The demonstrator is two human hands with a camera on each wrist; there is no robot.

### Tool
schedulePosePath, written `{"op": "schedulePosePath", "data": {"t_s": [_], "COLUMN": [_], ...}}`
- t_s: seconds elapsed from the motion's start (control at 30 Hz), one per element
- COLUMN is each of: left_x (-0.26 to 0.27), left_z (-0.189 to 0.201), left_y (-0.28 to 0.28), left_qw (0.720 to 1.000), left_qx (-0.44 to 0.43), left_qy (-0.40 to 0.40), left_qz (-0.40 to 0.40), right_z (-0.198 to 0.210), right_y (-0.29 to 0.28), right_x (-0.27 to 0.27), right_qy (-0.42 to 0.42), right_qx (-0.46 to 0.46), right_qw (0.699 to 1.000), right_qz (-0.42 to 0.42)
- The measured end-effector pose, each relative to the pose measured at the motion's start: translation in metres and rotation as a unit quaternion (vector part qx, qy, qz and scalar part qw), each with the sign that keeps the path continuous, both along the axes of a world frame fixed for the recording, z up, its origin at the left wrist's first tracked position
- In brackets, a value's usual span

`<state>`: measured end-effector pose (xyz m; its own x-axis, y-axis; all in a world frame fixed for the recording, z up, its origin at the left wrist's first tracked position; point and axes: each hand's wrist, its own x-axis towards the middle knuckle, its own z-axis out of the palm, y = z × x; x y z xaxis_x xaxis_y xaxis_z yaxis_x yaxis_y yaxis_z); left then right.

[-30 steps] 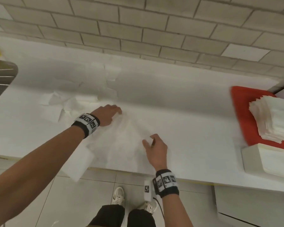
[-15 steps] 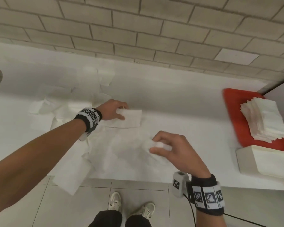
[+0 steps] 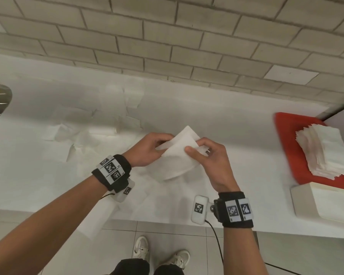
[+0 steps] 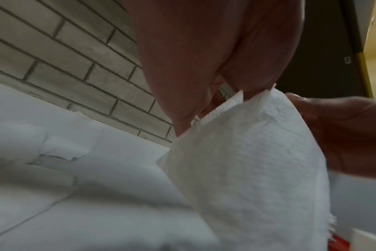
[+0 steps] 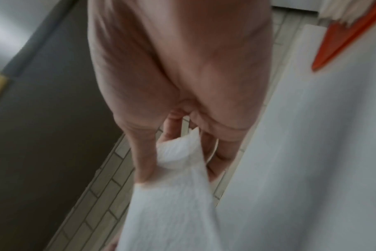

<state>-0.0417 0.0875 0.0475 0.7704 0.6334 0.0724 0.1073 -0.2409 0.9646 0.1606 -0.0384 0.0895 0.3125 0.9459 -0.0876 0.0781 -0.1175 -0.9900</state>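
Note:
A white paper napkin (image 3: 179, 153) is held up above the white counter (image 3: 236, 135), folded over and hanging down. My left hand (image 3: 149, 149) pinches its upper left edge and my right hand (image 3: 205, 153) pinches its upper right edge, thumb on the front. In the left wrist view the napkin (image 4: 247, 161) hangs from my left hand's fingertips (image 4: 251, 90), and my right hand (image 4: 344, 132) shows beyond it. The right wrist view is blurred; there the napkin (image 5: 172, 203) runs down from my thumb and fingers.
Several loose, crumpled napkins (image 3: 72, 133) lie on the counter to the left. At the right a red tray (image 3: 286, 135) carries a stack of folded napkins (image 3: 324, 151), with a white box (image 3: 324, 203) in front of it. A brick wall (image 3: 167, 36) backs the counter.
Both hands have lifted off the counter and come together. The napkin that lay flat under them is now raised and held between the two hands.

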Motion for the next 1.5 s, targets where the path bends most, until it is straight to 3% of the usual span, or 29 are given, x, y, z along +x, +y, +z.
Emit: {"op": "schedulePosePath", "data": {"t_s": [0.07,0.13,0.27,0.33,0.4,0.53,0.67,0.8,0.97,1.23,1.3,1.4,1.5], "left_x": [-0.004,-0.012,-0.022,-0.017,-0.010,-0.001,0.001,0.001,-0.002,-0.007,-0.005,-0.002,-0.001], "left_z": [-0.014,-0.040,-0.092,-0.104,-0.110,-0.104,-0.082,-0.037,0.008,0.014,0.018,0.020,0.021], "left_y": [0.002,0.008,0.007,0.001,0.002,0.010,0.005,-0.025,-0.065,-0.083,-0.087,-0.089,-0.089], "left_qw": [0.996,0.977,0.883,0.859,0.858,0.888,0.956,0.992,0.986,0.965,0.965,0.980,0.980], "left_qx": [0.054,0.111,0.158,0.173,0.166,0.120,0.067,-0.049,-0.158,-0.228,-0.219,-0.130,-0.108], "left_qy": [0.050,0.153,0.440,0.482,0.485,0.444,0.275,0.096,0.017,-0.048,-0.049,-0.048,-0.054], "left_qz": [0.041,0.098,0.037,0.019,0.019,0.009,0.081,0.066,0.059,0.124,0.139,0.142,0.157], "right_z": [0.005,0.011,0.027,0.026,0.020,0.008,0.016,0.025,0.021,0.023,0.022,0.025,0.033], "right_y": [-0.006,-0.015,-0.040,-0.049,-0.057,-0.068,-0.073,-0.062,-0.046,-0.043,-0.042,-0.044,-0.056], "right_x": [0.000,0.005,0.018,0.022,0.023,0.016,0.004,-0.001,0.002,-0.004,-0.006,-0.009,-0.010], "right_qy": [-0.033,-0.114,-0.282,-0.300,-0.297,-0.238,-0.145,-0.081,-0.172,-0.254,-0.280,-0.306,-0.338], "right_qx": [0.005,0.005,0.015,-0.003,-0.019,-0.053,-0.052,-0.015,-0.024,-0.030,-0.019,0.017,0.041], "right_qw": [0.999,0.992,0.959,0.953,0.953,0.963,0.977,0.995,0.985,0.967,0.960,0.952,0.939], "right_qz": [-0.030,-0.048,-0.005,0.036,0.062,0.112,0.145,0.061,0.007,-0.011,-0.010,-0.009,0.052]}}
